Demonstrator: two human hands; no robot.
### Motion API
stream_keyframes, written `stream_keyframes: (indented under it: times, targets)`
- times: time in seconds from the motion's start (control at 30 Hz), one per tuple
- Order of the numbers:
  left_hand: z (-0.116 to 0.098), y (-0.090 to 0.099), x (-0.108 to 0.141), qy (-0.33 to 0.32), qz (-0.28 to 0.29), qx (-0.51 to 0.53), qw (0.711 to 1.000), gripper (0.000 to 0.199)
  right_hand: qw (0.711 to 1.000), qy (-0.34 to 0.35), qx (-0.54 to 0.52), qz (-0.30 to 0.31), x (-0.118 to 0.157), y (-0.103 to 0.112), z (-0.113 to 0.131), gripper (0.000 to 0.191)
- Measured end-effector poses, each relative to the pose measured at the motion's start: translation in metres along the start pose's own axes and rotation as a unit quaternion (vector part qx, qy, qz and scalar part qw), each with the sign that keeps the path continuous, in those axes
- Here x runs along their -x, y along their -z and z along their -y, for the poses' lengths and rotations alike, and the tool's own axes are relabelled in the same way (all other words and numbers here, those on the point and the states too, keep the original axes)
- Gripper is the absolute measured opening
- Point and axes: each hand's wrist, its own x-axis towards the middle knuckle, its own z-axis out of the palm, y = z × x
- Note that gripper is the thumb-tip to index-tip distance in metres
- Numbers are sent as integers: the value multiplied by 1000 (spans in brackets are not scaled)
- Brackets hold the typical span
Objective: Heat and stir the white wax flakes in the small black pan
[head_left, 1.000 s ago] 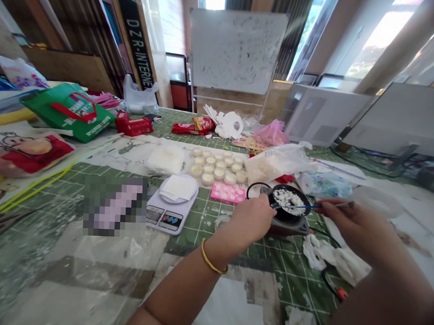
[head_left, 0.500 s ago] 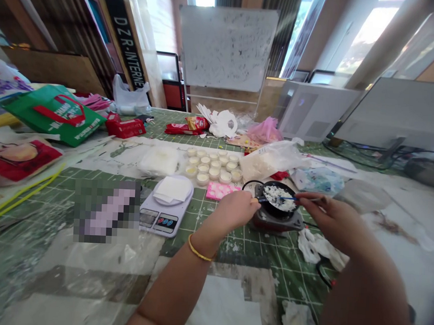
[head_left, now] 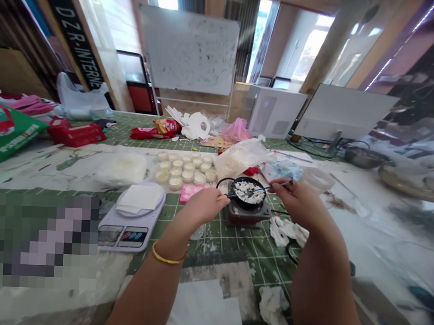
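Stirring stick (head_left: 269, 187) lies crosswise, tip in pan (head_left: 249, 198)

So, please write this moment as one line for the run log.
left hand: grips pan handle | right hand: holds stick in pan of white bits | pan: on small heater | beside: scale, small cups

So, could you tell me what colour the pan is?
Black, holding white flakes; the pan shows in the head view.
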Motion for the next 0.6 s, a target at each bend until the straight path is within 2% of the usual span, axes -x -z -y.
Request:
stream_keyframes:
  times: [0.1, 0.17, 0.27, 0.33, 0.47, 0.6]
  targets:
    - [0, 2, 1, -7, 2, 4, 1000, 39, 999, -17, 35, -25, 4, 7, -3, 34]
    - [-2, 5, 2, -2, 6, 4, 1000, 38, 999, -1, 50, -12, 8, 10, 1, 35]
    - [-3, 8, 3, 6, 20, 1, 1000, 37, 999, 42, 6, 34, 12, 10, 9, 32]
    - [-3, 8, 3, 7, 27, 1, 1000, 38, 997, 58, -28, 34, 12, 8, 13, 30]
    - [-3, 7, 3, 10, 23, 0, 1000, 38, 998, 28, -45, -20, 4, 1, 9, 29]
    - [-2, 7, 4, 16, 23, -2, 1000, 40, 998, -20, -63, -19, -7, -1, -8, 30]
